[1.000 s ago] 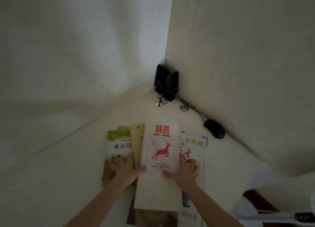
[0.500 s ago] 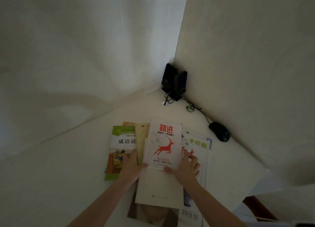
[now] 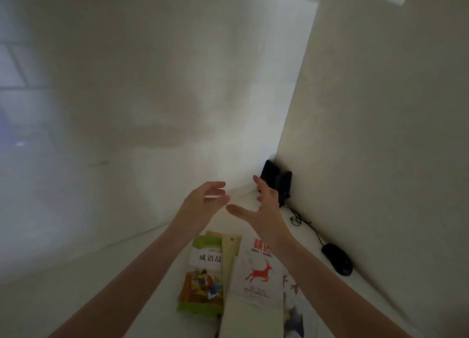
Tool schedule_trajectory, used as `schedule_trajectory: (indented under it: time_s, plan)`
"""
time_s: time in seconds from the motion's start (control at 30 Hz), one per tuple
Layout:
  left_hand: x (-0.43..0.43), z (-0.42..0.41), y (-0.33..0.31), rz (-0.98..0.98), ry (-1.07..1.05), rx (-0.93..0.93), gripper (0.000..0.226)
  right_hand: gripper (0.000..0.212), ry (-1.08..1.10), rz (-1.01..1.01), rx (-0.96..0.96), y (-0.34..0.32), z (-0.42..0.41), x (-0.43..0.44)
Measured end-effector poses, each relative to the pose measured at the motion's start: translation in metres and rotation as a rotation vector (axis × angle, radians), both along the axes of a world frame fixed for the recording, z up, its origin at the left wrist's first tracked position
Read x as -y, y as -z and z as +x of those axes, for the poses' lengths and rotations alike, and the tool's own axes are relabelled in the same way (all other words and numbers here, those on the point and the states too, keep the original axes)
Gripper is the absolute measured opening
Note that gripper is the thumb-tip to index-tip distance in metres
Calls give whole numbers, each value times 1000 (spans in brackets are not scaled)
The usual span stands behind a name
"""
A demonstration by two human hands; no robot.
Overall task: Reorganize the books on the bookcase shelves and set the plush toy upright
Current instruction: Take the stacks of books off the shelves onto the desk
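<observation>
Head view: left hand and right hand aloft, fingers spread, both empty. Under right forearm, deer-cover book flat, toward surface's near edge.

Green book: the white band across the cover carries dark characters 成语故. The rest of the line runs under the edge of the cream book. Small print above the band is too blurred to read.

White book with red deer: large red title at top, blurred and partly hidden, not legible. Grey lines below the deer are illegible.

Magazine at right: fragments of red brush strokes only, unreadable.
</observation>
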State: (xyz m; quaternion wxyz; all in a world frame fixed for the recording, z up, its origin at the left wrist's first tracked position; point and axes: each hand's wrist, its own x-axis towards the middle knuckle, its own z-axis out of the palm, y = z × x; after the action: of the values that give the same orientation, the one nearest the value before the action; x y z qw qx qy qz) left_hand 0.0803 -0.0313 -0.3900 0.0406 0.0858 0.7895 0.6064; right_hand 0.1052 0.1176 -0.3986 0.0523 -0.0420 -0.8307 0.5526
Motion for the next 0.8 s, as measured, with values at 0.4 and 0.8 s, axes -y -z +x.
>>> schedule_trajectory:
  time_s: [0.4,0.8]
  plan:
    - [185,83,-229,-14,-291,-467,18,75,-442,-180,-388,-234,14,173]
    - [325,165,-346,-487,-728,-968,31,38,-755,-162,-395,-326,67,300]
